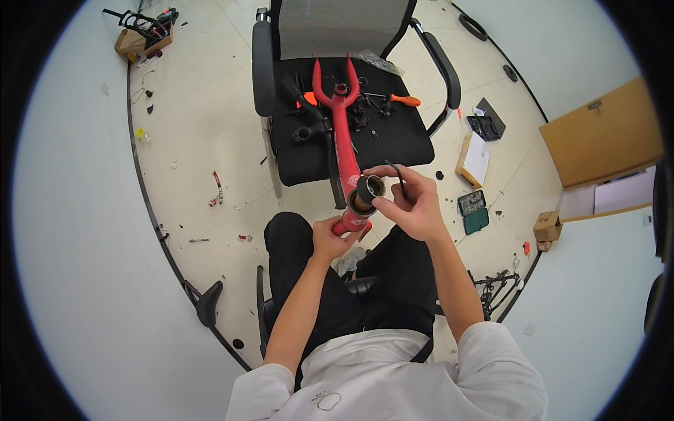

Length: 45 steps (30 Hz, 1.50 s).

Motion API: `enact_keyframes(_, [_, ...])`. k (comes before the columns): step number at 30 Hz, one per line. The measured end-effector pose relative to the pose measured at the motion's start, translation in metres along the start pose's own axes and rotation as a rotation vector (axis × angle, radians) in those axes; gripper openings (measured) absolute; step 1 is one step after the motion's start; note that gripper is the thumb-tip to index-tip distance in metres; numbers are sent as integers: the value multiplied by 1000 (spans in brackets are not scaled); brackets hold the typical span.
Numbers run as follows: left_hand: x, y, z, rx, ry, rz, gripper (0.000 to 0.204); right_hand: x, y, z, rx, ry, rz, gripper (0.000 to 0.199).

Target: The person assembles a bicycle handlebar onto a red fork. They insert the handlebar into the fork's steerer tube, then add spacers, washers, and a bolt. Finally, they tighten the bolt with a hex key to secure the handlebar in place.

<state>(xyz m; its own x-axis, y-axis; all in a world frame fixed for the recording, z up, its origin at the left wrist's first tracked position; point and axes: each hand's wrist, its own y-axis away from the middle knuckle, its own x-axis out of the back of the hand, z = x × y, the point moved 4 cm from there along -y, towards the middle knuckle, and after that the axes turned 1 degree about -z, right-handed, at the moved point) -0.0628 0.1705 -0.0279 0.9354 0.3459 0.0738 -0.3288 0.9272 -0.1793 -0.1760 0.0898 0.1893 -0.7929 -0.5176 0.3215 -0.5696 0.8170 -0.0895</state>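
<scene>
A red bicycle frame [342, 144] reaches from between my knees up onto the chair seat, its forked end lying among loose parts. My left hand [332, 240] is wrapped round the red tube close to its near end. My right hand [415, 208] pinches a black hollow ring-shaped part [372, 185] between thumb and fingers, right at the open round shell [359, 204] of the frame. Whether the ring sits inside the shell or just above it, I cannot tell. A thin black bent rod [399, 175], resembling a hex key, also lies among the right hand's fingers.
The black office chair [400, 149] holds an orange-handled screwdriver [405, 101], a black crank-like part [309, 132] and small dark parts. A saddle [208, 303] leans at left. A green case [475, 222], a white box [474, 158] and scattered parts lie on the right floor.
</scene>
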Motion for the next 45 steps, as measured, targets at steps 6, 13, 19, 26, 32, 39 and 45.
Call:
enact_keyframes(6, [6, -3, 3, -99, -126, 32, 34, 3, -3, -32, 79, 234, 18, 36])
enact_keyframes(13, [10, -8, 4, -109, -117, 53, 38, 9, -14, -29, 56, 284, -113, 39])
enact_keyframes(19, [12, -7, 4, -127, -156, 8, 36, 4, -14, -33, 165, 300, -71, 39])
enact_keyframes(26, [12, -12, 11, -110, -20, -95, 32, 10, -31, -23, -1, 77, -291, 37])
enact_keyframes(32, [13, -17, 21, -127, -26, -103, 30, 0, -6, -7, -70, 107, -23, 41])
enact_keyframes(39, [11, -11, 6, -162, -177, -66, 33, -14, 4, 0, -108, 54, 68, 39])
enact_keyframes(45, [9, -14, 11, -119, -129, -111, 34, -6, -6, 23, -113, -134, -174, 46])
